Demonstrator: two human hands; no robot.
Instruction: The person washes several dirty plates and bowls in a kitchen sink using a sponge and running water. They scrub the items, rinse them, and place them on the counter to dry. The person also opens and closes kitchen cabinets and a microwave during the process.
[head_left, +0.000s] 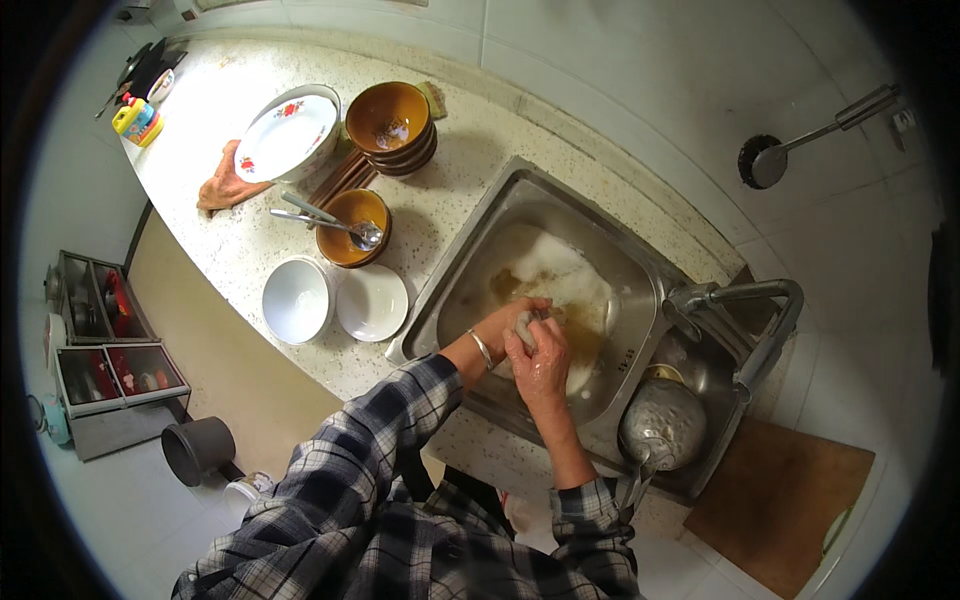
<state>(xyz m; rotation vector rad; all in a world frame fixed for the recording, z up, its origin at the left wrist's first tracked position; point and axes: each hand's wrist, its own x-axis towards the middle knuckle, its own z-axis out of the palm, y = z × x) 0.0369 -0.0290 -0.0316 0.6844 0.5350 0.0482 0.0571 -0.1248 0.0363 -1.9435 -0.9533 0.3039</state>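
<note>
Both hands are over the large stainless steel sink basin, which holds murky brownish water with white suds. My right hand, wet and flecked with foam, closes around a wadded greyish cloth. On the other side of the wad, my left hand grips it too, with a silver bangle at the wrist. Its fingers are partly hidden behind the cloth and the right hand. What lies beneath the suds cannot be made out.
The faucet arches over the smaller basin, where a dented metal ladle lies. Left of the sink stand brown bowls, another brown bowl with spoons, a white bowl, a white plate and a floral basin. A cutting board lies right.
</note>
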